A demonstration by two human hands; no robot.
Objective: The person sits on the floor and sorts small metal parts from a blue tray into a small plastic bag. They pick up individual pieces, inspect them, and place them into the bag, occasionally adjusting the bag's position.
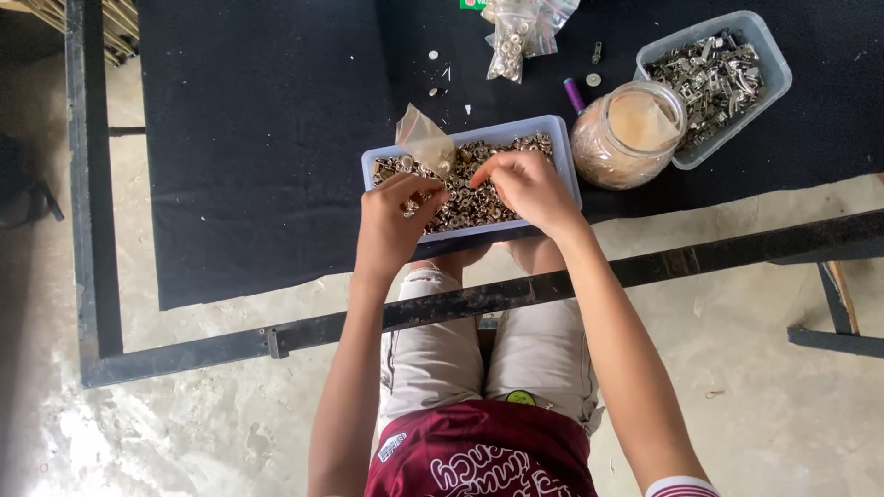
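A shallow pale-blue plastic tray (564, 147) sits at the near edge of a black cloth-covered table (267, 138). It is filled with several small round metal pieces (479, 198). My left hand (391, 225) rests over the tray's left part, fingers curled and pinching among the pieces. My right hand (529, 189) is over the tray's right part, its fingertips pressed down into the pieces. A small clear plastic bag (424, 140) stands up out of the tray just beyond my left hand. Whether either hand grips a piece is hidden by the fingers.
A clear jar (626, 136) with brownish contents stands right of the tray. Behind it is a clear tub (769, 55) of metal clips. A bag of small metal rings (516, 32) lies at the back, a purple cylinder (575, 94) near it. A black metal frame (460, 304) crosses below.
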